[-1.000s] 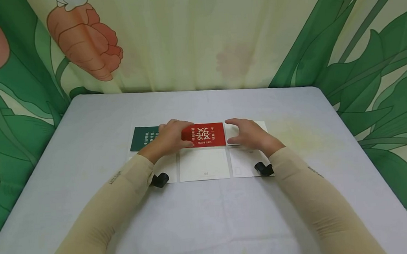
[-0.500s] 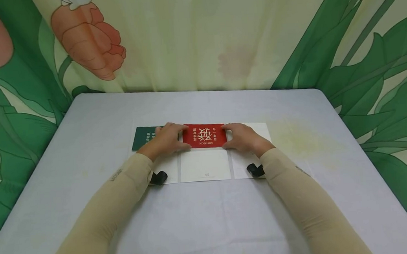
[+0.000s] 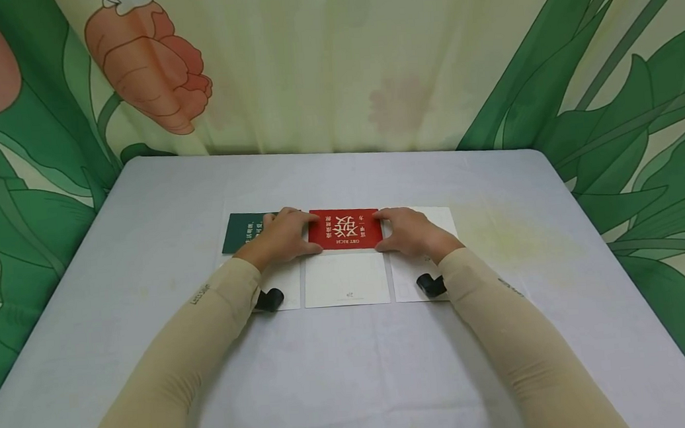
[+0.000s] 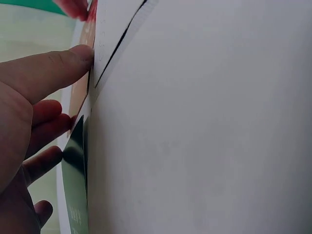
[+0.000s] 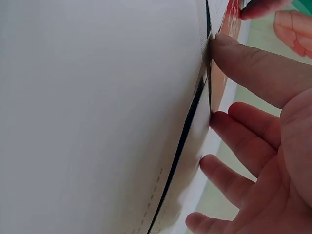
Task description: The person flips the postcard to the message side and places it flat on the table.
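A red card (image 3: 345, 228) with light lettering that reads GET RICH lies flat in the middle of the back row. My left hand (image 3: 281, 238) touches its left edge, thumb at the near corner and fingers at the far one. On the opposite edge, my right hand (image 3: 412, 232) touches the card in the same way. The fingers of both hands are spread and fairly straight in the wrist views. Under the left hand lies a dark green card (image 3: 239, 233), partly covered. A white card (image 3: 438, 217) shows behind the right hand.
Along the front row lie a white card (image 3: 346, 280) in the middle, a left white card (image 3: 287, 287) and a right white card (image 3: 405, 282), with narrow gaps between them. The white-covered table (image 3: 353, 372) ends at a printed curtain (image 3: 308, 64) behind.
My right hand has moved left from beside the red card onto its right edge. The red card has shifted very slightly, and my left hand stays at its left edge.
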Motion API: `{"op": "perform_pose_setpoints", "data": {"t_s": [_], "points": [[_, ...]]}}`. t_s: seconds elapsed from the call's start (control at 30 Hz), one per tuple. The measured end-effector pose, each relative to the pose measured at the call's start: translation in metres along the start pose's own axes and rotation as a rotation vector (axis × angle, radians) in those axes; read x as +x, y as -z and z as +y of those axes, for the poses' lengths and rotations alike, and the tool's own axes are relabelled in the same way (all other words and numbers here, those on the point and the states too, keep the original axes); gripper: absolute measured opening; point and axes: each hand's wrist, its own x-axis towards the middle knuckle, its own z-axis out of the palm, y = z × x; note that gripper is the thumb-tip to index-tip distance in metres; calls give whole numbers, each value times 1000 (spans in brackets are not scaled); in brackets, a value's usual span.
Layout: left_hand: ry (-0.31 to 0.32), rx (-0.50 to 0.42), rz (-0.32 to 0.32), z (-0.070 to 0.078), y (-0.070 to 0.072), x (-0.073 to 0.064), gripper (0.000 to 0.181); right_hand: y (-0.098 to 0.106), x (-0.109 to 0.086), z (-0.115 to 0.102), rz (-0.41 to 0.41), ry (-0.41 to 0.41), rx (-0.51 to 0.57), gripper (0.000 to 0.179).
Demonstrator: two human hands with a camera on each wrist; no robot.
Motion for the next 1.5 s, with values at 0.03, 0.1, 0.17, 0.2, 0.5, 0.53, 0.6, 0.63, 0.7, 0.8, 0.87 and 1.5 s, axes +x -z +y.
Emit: {"op": "perform_pose_setpoints", "data": {"t_s": [0.03, 0.1, 0.17, 0.2, 0.5, 0.53, 0.6, 0.63, 0.7, 0.8, 0.87, 1.5], "points": [[-1, 4, -2, 0, 0, 0, 72, 0, 0, 0, 1, 0, -2, 70], [0, 9, -5, 1, 1, 0, 73, 0, 1, 0, 5, 3, -8, 69], [5, 9, -5, 1, 1, 0, 73, -1, 1, 1, 7, 7, -14, 69], [8, 9, -5, 1, 1, 0, 73, -1, 1, 1, 9, 9, -17, 69], [12, 35, -18, 6, 4, 1, 70, 0, 1, -1, 12, 12, -48, 69], [13, 42, -25, 6, 5, 1, 69, 0, 1, -1, 11, 9, -47, 69], [11, 58, -39, 8, 7, 1, 69, 0, 1, -2, 9, 2, -50, 70], [7, 69, -46, 8, 7, 1, 70, -1, 2, -2, 9, -1, -52, 70], [-1, 87, -57, 10, 9, 2, 69, -1, 2, -2, 7, -5, -60, 71], [-16, 110, -65, 11, 10, 2, 68, 0, 2, -3, 3, -7, -68, 71], [-20, 117, -65, 11, 10, 3, 68, 0, 2, -4, -1, -4, -76, 71], [-15, 73, -73, 8, 8, 1, 69, 6, -3, 2, -4, 88, -73, 59]]}}
